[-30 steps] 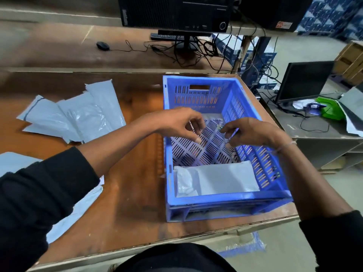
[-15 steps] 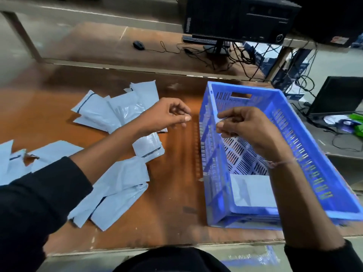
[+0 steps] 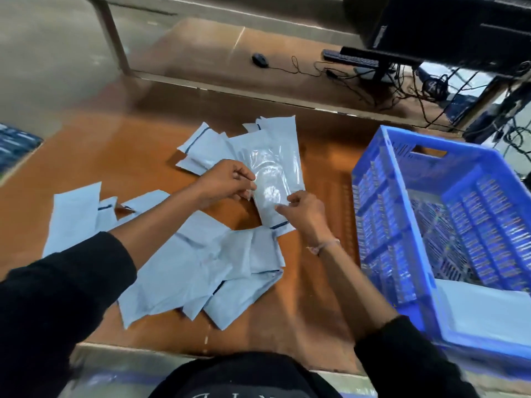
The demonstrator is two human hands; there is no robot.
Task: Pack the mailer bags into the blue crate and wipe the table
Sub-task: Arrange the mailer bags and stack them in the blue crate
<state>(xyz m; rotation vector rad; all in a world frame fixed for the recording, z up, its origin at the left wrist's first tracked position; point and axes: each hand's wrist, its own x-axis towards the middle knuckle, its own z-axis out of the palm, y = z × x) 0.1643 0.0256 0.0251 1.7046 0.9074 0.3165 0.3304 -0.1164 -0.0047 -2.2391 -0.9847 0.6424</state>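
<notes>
Head view: left hand [image 3: 227, 182] and right hand [image 3: 304, 209] both pinch one mailer [image 3: 270, 179] on surface [image 3: 129, 156], beside crate [image 3: 402, 225]. Packing step under way; more mailers loose. Next: lift, carry right, lay flat inside.

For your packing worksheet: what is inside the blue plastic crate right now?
Inside the blue slotted plastic crate, one pale mailer bag lies flat at the near end. The slotted floor beyond it is bare. Anything beneath that bag is hidden.
</notes>
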